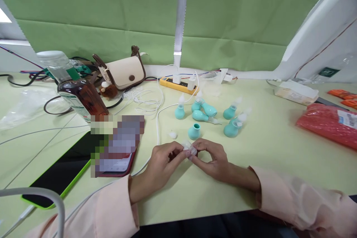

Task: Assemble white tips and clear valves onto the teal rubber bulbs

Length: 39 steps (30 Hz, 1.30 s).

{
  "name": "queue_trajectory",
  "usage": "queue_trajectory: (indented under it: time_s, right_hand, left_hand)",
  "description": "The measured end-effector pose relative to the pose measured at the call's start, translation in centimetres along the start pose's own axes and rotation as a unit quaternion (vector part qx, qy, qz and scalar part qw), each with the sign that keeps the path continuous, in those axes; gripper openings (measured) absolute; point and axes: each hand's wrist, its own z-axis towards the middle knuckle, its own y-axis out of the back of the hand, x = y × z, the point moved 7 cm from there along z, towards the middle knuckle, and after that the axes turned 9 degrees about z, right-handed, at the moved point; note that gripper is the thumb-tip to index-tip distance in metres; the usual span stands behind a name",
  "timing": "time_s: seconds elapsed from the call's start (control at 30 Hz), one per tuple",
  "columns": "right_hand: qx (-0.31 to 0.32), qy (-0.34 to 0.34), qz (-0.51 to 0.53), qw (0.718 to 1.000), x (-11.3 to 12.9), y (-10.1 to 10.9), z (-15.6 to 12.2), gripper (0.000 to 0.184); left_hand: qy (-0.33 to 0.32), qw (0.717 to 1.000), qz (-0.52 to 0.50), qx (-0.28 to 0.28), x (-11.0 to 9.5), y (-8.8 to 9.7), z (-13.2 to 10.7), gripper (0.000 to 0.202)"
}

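Close to the table's front edge, my left hand point(166, 160) and my right hand point(214, 158) pinch a small translucent whitish piece point(189, 148) between them. Its exact kind is partly hidden by my fingers. Just beyond my fingertips stands a teal rubber bulb point(194, 132) with an open neck. A small white piece point(173, 134) lies left of it. Farther back, several teal bulbs with clear nozzles stand or lie, among them an upright one point(180, 111), a lying one point(200, 115), one at the right point(230, 112) and a larger one point(232, 128).
Two phones, one green-edged point(67, 167) and one red-edged point(119, 152), lie at the left beside a brown bottle point(80, 98). Behind are a cream handbag point(125, 72), a yellow power strip point(178, 85) and white cables. A red package point(329, 124) and a box point(296, 92) sit right.
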Motion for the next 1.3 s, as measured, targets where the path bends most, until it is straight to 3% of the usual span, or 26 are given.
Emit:
queue_trajectory:
  time_s: [0.13,0.63,0.7,0.8,0.97,1.1,1.2,1.3]
  right_hand:
    - [-0.025,0.03,0.01,0.999,0.4,0.3,0.2,0.023]
    - [-0.036,0.071,0.02,0.997,1.0,0.7,-0.1,0.027]
    - [-0.026,0.039,0.062,0.997,0.5,0.6,-0.1,0.029]
    - [0.003,-0.065,0.148,0.987,-0.9,0.3,-0.2,0.023]
    - [0.057,-0.258,0.264,0.928,-3.3,-0.9,-0.9,0.025]
    - [0.116,-0.285,0.308,0.9,-3.2,-1.8,-1.2,0.021]
    - [0.112,-0.285,0.309,0.901,-3.2,-1.8,-1.2,0.019]
    - [0.096,-0.28,0.3,0.907,-3.3,-1.6,-1.1,0.019]
  left_hand:
    - [-0.065,0.994,0.087,0.001,-0.9,0.1,-0.4,0.017]
    - [-0.109,0.988,0.089,0.056,-1.3,-0.4,-0.7,0.015]
    - [-0.111,0.987,0.103,0.058,-1.4,-0.4,-0.8,0.015]
    - [-0.106,0.985,0.122,0.067,-1.5,-0.4,-0.7,0.015]
    - [-0.11,0.981,0.14,0.078,-1.5,-0.5,-0.6,0.016]
    - [-0.146,0.98,0.13,0.027,-1.6,0.0,-0.6,0.014]
    - [-0.2,0.971,0.107,-0.074,-2.4,1.2,-0.9,0.018]
    - [-0.256,0.953,0.108,-0.117,-3.2,1.5,-1.2,0.026]
